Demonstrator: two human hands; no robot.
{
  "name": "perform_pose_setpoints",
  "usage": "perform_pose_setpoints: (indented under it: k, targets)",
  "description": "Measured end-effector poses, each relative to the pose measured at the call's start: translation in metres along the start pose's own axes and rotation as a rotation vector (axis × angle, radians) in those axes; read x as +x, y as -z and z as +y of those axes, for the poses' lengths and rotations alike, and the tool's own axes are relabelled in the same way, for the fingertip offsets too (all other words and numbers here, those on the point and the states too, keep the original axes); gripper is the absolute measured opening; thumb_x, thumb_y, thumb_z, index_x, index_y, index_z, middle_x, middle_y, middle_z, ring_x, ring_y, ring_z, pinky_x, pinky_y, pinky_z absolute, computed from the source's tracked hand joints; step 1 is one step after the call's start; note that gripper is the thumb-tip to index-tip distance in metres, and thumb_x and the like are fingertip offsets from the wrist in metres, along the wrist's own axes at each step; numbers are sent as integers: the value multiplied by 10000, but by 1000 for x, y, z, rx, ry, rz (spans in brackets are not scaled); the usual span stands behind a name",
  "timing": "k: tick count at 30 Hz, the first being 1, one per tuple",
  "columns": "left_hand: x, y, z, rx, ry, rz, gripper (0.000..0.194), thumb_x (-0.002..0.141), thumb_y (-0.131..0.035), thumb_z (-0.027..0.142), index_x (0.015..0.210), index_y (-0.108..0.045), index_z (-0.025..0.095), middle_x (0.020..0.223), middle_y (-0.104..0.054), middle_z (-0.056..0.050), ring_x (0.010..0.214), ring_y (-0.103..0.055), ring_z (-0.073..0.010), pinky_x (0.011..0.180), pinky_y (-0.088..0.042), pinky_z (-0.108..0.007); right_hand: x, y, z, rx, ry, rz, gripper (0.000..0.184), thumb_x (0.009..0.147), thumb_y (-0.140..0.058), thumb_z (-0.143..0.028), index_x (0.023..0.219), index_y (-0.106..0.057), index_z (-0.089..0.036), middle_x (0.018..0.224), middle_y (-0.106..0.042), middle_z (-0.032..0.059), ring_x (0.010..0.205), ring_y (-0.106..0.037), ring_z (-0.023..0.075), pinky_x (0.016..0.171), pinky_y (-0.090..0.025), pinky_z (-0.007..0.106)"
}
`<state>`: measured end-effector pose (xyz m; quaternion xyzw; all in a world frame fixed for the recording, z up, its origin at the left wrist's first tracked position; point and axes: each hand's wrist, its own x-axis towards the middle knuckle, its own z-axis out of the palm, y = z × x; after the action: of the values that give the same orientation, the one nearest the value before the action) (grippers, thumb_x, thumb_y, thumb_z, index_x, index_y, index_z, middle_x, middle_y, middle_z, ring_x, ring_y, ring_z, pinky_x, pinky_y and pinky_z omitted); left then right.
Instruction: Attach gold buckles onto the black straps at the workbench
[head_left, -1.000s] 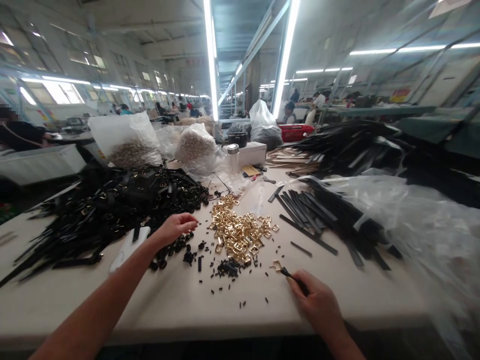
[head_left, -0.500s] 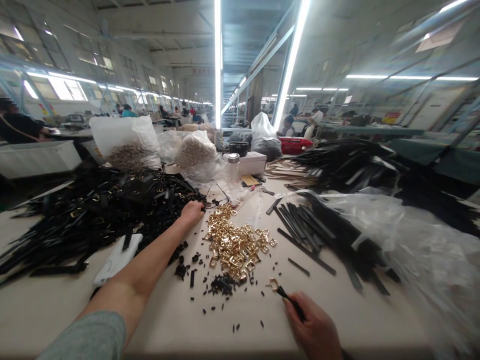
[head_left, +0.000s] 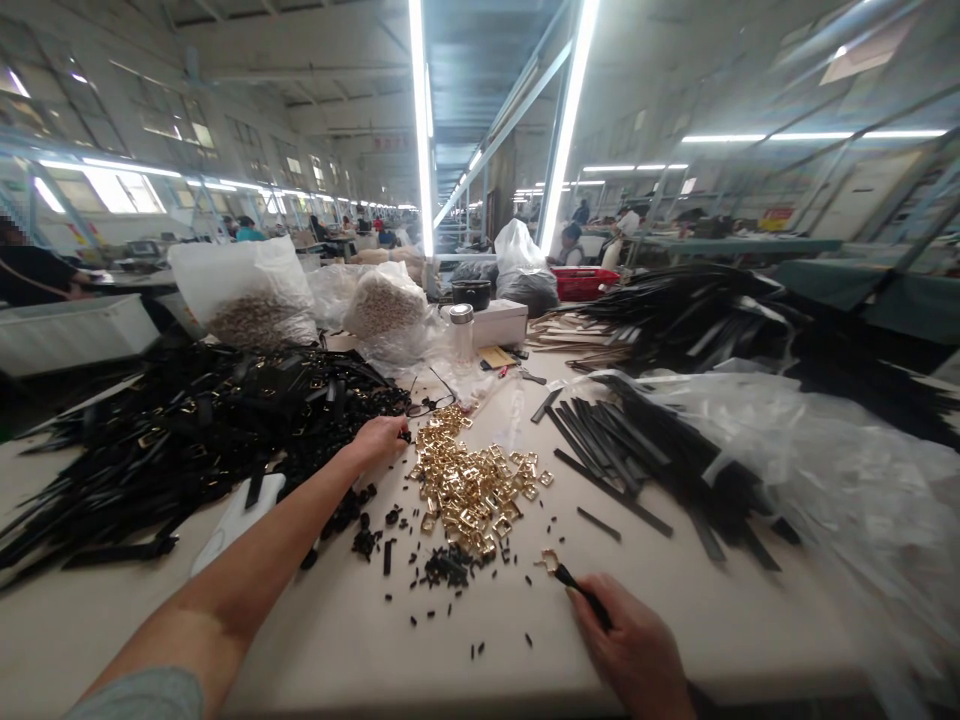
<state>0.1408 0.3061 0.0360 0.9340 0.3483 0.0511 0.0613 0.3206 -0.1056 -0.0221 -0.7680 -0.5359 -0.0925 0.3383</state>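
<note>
The left hand has drawn back a little from where it was half a second ago: it still rests at the edge of the big heap of black straps with gold fittings, just left of the pile of small gold metal buckles, but its fingers are now curled in close together, and from here I cannot tell whether they pinch anything. A second ago that hand sat nearer the person, so it has gone out to the heap and stayed there. The right hand has scarcely shifted; near the table's front edge, on the near right of the buckle pile, its fingers stay clamped on a thin black strap piece whose far tip meets a single gold buckle lying on the pale tabletop. Small black bits are scattered just this side of the pile, and a bundle of long black strips lies to its right, unmoved.
</note>
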Motion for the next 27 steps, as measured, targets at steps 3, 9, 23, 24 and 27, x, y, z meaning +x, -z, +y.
perform_pose_setpoints:
  k: [3, 9, 23, 24, 27]
  targets:
    - [-2, -1, 3, -6, -28, -10, 232, 699, -650, 186, 926, -688, 212, 838, -704, -50, 826, -651, -240, 715, -443, -276, 3, 3, -3, 0, 9, -10, 264, 956, -439, -377, 808, -595, -224, 690, -627, 4, 601, -621, 161, 573, -426, 251]
    - [-19, -1, 4, -18, -42, 18, 169, 726, -591, 123, 852, -682, 191, 879, -698, -88, 881, -641, -248, 797, -441, -288, 3, 6, -5, -16, 24, -4, 291, 959, -429, -372, 779, -596, -215, 663, -618, 6, 575, -608, 151, 547, -409, 249]
    - [-62, 20, 13, -652, 204, 214, 257, 707, -588, 268, 936, -665, 180, 872, -698, -69, 852, -640, -229, 853, -490, -367, 5, 10, -8, 36, -8, 12, 288, 941, -447, -389, 803, -629, -212, 709, -654, 21, 617, -635, 162, 576, -457, 247]
    - [-70, 20, 15, -749, 223, 206, 302, 704, -592, 314, 961, -656, 167, 858, -698, -69, 821, -650, -222, 819, -510, -362, 4, 9, -7, 53, -21, 12, 284, 939, -451, -392, 807, -628, -212, 716, -657, 23, 625, -637, 164, 584, -462, 250]
    - [-97, 14, 29, -1025, 272, 158, 440, 678, -626, 442, 988, -630, 130, 849, -696, -84, 767, -669, -211, 759, -541, -353, 5, 8, -10, 117, -67, -8, 268, 935, -469, -395, 811, -619, -211, 721, -655, 25, 640, -632, 169, 612, -468, 260]
